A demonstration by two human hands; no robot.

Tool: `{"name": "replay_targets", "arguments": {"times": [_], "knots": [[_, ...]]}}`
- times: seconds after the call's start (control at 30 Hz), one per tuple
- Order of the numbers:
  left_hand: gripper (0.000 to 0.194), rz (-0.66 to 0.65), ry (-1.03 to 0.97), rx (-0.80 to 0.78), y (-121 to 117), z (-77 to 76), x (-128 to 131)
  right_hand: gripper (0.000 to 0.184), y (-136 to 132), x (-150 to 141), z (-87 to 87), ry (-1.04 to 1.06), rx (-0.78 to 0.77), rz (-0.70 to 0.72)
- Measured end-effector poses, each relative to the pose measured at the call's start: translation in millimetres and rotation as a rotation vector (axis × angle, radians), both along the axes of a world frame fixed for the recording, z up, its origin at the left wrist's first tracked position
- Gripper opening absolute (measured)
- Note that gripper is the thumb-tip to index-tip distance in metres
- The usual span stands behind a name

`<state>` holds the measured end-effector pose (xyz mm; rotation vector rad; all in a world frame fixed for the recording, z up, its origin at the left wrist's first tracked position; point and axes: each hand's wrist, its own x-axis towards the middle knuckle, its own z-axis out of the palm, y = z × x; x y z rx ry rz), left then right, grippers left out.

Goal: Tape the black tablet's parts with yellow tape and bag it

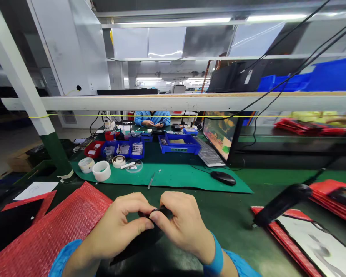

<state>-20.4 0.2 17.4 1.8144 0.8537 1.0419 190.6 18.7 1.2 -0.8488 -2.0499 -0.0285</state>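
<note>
Both my hands meet low in the middle of the view over the dark green bench. My left hand (119, 225) and my right hand (183, 223) pinch a small black part (158, 211) between thumbs and fingertips. A flat black piece (138, 242) runs down from it under my left hand. Both my sleeves are blue. What the part is I cannot make out.
Red bubble wrap (60, 227) lies at my left, red sleeves and a black handheld scanner (279, 204) at my right. On the green mat (175, 177) are tape rolls (101, 170), tweezers (150, 181), blue bins (180, 144), a mouse (223, 177), keyboard and monitor (220, 134). Another person in blue (152, 118) works opposite.
</note>
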Motion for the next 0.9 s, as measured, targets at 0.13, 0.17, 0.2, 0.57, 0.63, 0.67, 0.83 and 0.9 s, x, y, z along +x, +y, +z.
{"name": "replay_targets", "arguments": {"times": [0.13,0.17,0.2,0.57,0.63,0.67,0.83,0.9], "knots": [[0.024,-0.01,0.091,0.135,-7,0.7,0,0.065,-9,1,0.6,-0.039,-0.077,-0.026],[0.026,-0.01,0.106,0.16,-8,0.6,0,0.064,-11,2,1.2,-0.051,-0.103,-0.027],[0.028,-0.009,0.116,0.176,-8,0.5,0,0.063,-13,3,1.9,-0.059,-0.134,-0.026],[0.032,0.007,0.125,0.181,-7,3.3,2,0.053,-13,22,23.9,-0.053,-0.56,0.218],[0.032,0.014,0.115,0.18,-7,2.7,2,0.046,-13,25,27.7,-0.044,-0.589,0.255],[0.031,0.016,0.114,0.178,-7,2.2,2,0.043,-12,27,28.7,-0.041,-0.589,0.265],[0.023,0.056,0.121,0.173,-6,0.4,3,0.031,-9,34,29.9,-0.02,-0.564,0.323],[0.019,0.074,0.123,0.165,-6,0.4,3,0.03,-6,36,30.6,-0.014,-0.587,0.36]]}}
